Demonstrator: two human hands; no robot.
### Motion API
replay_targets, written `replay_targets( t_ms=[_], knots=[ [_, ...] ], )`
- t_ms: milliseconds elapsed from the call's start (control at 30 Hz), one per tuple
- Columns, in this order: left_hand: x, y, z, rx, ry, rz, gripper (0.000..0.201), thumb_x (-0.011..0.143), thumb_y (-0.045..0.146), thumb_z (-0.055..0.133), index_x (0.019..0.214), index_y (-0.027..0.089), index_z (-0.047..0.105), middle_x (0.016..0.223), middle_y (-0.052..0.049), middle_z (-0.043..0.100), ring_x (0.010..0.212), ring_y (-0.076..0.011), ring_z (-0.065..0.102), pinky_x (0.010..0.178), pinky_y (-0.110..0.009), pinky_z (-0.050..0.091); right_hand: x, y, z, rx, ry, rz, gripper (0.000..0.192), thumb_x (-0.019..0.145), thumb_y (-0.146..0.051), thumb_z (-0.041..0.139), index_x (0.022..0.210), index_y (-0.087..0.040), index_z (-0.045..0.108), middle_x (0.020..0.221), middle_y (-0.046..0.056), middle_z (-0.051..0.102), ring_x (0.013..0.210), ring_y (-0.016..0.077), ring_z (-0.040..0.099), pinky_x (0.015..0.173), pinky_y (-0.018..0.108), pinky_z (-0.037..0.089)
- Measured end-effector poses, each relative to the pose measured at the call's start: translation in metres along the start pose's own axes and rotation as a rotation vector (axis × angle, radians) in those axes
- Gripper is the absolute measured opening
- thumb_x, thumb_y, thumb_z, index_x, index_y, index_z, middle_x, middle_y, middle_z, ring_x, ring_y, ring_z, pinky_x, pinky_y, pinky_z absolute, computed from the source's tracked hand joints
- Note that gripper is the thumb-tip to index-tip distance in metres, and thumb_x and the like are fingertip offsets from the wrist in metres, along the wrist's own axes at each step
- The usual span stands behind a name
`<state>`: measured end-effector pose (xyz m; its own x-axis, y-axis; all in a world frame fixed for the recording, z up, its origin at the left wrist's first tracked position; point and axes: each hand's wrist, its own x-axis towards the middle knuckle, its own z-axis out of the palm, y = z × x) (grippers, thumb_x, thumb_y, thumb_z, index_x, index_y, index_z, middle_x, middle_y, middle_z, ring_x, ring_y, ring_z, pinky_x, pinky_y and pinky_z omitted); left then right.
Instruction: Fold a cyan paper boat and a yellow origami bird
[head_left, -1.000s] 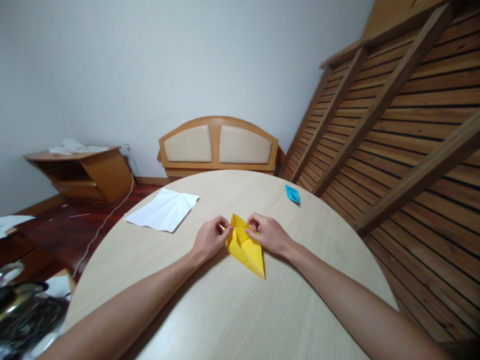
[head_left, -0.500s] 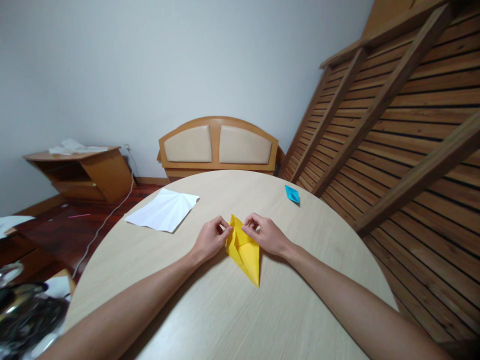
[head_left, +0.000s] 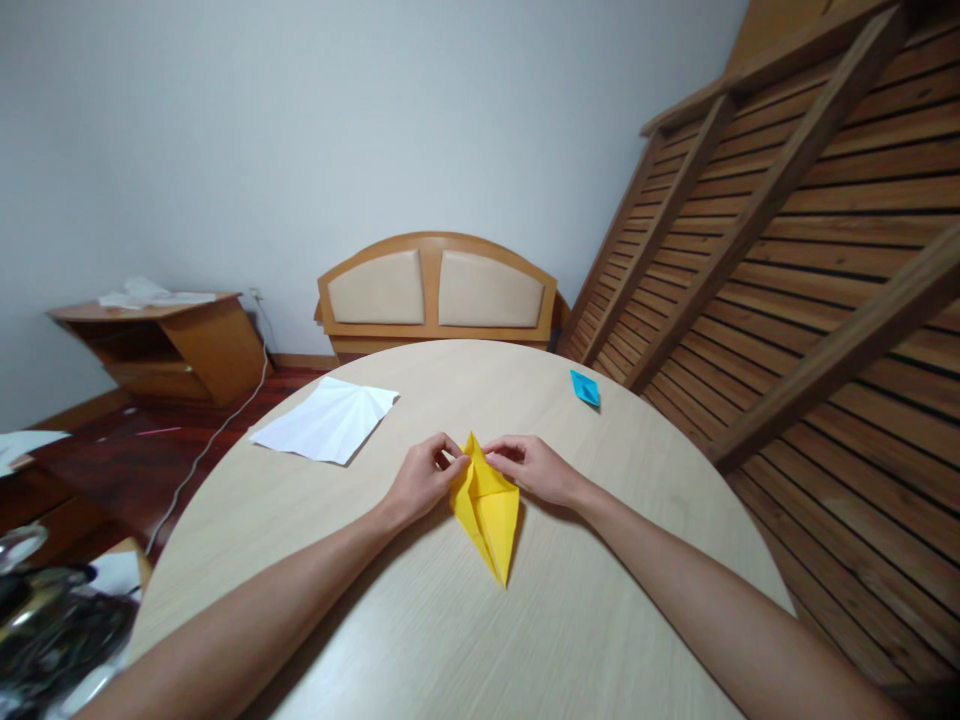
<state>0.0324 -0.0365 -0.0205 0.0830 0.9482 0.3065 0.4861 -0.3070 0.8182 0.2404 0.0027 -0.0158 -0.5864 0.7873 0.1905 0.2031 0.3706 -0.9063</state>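
Pinching the upper left edge of the yellow paper point(head_left: 496, 515) with the left hand point(head_left: 424, 475), thumb against forefinger; pinching the upper right edge with the right hand point(head_left: 541, 472), thumb and forefinger almost meeting. Placed between both hands, with a short peak just past the fingertips and a longer point on the near side of the hands. Best to grip both edges equally lightly, follow the existing creases, and press outward from the middle (thin-looking paper, likely to wrinkle under a hard pull). Watch the near point for twisting. Beyond and left of the left hand, on the tabletop point(head_left: 405, 620): a creased white sheet point(head_left: 326, 422). Beyond and right of the right hand: a small blue folded paper point(head_left: 585, 389).
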Motion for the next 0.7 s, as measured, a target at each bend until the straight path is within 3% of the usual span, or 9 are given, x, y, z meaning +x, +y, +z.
replay_targets(
  t_ms=[367,533,700],
  knots=[
    [-0.0020,0.0047,0.0002,-0.025,-0.085,0.073,0.023,0.084,0.039,0.060,0.088,0.016,0.065,0.079,-0.003,0.068,0.061,-0.0123,0.056,0.054,-0.023,0.045,-0.0012,-0.0037,0.0032,-0.053,-0.029,-0.029,0.030,0.089,-0.042,0.061,0.087,-0.014,0.070,0.083,0.004,0.069,0.076,0.0166,0.060,0.070,0.028,0.047],
    [-0.0019,0.0043,-0.0006,0.005,-0.076,0.075,0.030,0.089,0.042,0.055,0.085,0.016,0.069,0.079,-0.004,0.071,0.066,-0.0145,0.059,0.062,-0.025,0.047,-0.0022,-0.0037,0.0045,-0.051,-0.046,-0.015,0.028,0.087,-0.041,0.063,0.082,-0.014,0.068,0.077,0.002,0.066,0.071,0.0149,0.057,0.066,0.027,0.045],
    [-0.0018,0.0069,-0.0017,0.025,-0.083,0.077,0.029,0.088,0.041,0.056,0.086,0.017,0.071,0.079,-0.004,0.071,0.063,-0.0138,0.057,0.059,-0.024,0.045,-0.0027,-0.0036,0.0045,-0.056,-0.069,-0.016,0.027,0.086,-0.041,0.065,0.083,-0.015,0.070,0.079,0.003,0.068,0.073,0.0156,0.059,0.068,0.027,0.046]
  ],
)
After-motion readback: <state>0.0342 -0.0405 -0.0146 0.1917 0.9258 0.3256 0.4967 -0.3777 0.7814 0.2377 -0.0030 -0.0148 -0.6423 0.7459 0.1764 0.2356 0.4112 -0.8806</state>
